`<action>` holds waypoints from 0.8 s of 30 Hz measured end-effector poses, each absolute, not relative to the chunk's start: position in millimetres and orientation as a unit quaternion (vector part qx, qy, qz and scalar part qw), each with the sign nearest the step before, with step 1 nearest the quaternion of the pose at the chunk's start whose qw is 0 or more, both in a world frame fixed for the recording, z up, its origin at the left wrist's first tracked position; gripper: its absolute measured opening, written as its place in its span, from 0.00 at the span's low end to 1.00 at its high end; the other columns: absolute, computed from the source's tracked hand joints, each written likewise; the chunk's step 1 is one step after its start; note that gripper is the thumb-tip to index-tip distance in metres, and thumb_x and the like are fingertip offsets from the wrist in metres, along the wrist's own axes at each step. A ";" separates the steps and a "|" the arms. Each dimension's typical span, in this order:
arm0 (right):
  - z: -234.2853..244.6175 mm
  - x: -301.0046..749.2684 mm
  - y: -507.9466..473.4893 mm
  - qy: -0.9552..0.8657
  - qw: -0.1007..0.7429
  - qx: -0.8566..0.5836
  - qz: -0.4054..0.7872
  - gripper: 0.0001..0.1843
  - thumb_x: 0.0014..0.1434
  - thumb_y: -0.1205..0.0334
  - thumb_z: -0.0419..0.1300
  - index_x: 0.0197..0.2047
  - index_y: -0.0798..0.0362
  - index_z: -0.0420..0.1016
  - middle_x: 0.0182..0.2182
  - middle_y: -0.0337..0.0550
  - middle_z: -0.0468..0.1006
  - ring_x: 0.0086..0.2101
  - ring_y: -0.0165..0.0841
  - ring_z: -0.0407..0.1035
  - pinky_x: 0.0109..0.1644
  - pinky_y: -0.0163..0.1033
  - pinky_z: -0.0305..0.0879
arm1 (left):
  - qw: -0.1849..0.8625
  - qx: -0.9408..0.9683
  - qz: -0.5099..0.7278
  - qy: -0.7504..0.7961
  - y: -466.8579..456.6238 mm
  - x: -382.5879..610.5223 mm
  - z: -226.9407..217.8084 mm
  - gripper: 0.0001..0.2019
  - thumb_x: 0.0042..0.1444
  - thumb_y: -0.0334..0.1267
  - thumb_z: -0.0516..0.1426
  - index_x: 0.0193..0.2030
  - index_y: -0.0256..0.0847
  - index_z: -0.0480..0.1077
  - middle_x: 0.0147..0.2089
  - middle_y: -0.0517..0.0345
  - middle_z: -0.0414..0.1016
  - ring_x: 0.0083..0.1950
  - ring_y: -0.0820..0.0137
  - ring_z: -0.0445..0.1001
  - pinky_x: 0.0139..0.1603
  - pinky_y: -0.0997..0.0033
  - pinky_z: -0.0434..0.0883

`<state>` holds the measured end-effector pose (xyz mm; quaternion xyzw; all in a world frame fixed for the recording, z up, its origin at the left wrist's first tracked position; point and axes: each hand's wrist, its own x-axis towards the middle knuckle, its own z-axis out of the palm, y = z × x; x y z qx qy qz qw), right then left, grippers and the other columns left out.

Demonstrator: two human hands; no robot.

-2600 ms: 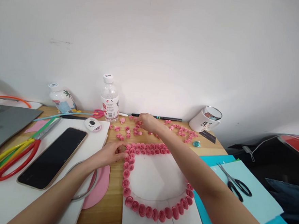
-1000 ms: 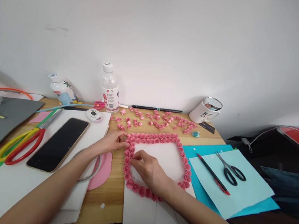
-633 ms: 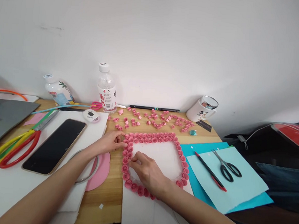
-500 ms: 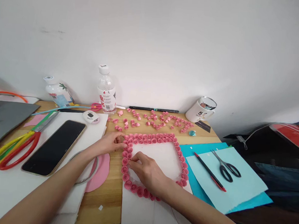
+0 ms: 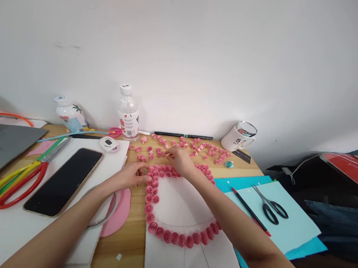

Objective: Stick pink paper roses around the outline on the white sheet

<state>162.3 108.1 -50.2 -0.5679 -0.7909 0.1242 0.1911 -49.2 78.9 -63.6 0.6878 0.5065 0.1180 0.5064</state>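
A white sheet (image 5: 183, 199) lies on the wooden desk (image 5: 130, 245) with a border of small pink paper roses (image 5: 178, 238) along its edges. My left hand (image 5: 131, 176) rests at the sheet's upper left corner, its fingers curled against the roses there. My right hand (image 5: 180, 158) reaches past the top row to the loose pink roses (image 5: 202, 148) scattered behind it, with its fingertips pinched together on something I cannot make out.
At the left lie a black phone (image 5: 63, 181) and red and yellow scissors (image 5: 16, 182). A water bottle (image 5: 128, 114), a second bottle (image 5: 70, 116), a black pen (image 5: 183, 135) and a white mug (image 5: 238, 137) stand by the wall. Black scissors (image 5: 269, 203) and a pencil (image 5: 250, 210) lie on blue paper at the right.
My right hand has left the left inner edge of the rose border and reached forward to the loose roses at the back. The left hand has stayed at the corner.
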 end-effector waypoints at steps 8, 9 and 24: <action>-34.6 223.5 143.6 -0.763 0.175 -0.615 0.096 0.14 0.52 0.76 0.55 0.33 0.52 0.80 0.32 0.43 0.82 0.34 0.34 0.75 0.39 0.33 0.65 | 0.504 0.692 0.125 0.502 81.9 -52.1 -70.3 0.29 0.43 0.54 0.58 0.48 0.35 0.66 0.25 0.65 0.64 0.23 0.71 0.67 0.24 0.72 0.64; -34.3 231.0 144.7 -0.762 0.170 -0.617 0.097 0.14 0.52 0.76 0.56 0.33 0.52 0.80 0.32 0.43 0.82 0.34 0.33 0.75 0.39 0.33 0.65 | 0.505 0.693 0.124 0.500 82.0 -52.7 -71.0 0.29 0.44 0.54 0.58 0.48 0.35 0.66 0.25 0.65 0.64 0.23 0.71 0.67 0.24 0.72 0.64; -56.1 221.9 138.3 -0.837 0.132 -0.519 0.112 0.10 0.56 0.71 0.58 0.40 0.53 0.77 0.39 0.47 0.78 0.37 0.33 0.71 0.40 0.34 0.62 | 0.513 0.684 0.126 0.502 81.1 -53.2 -68.8 0.29 0.45 0.54 0.59 0.49 0.35 0.66 0.27 0.64 0.64 0.23 0.72 0.66 0.23 0.72 0.65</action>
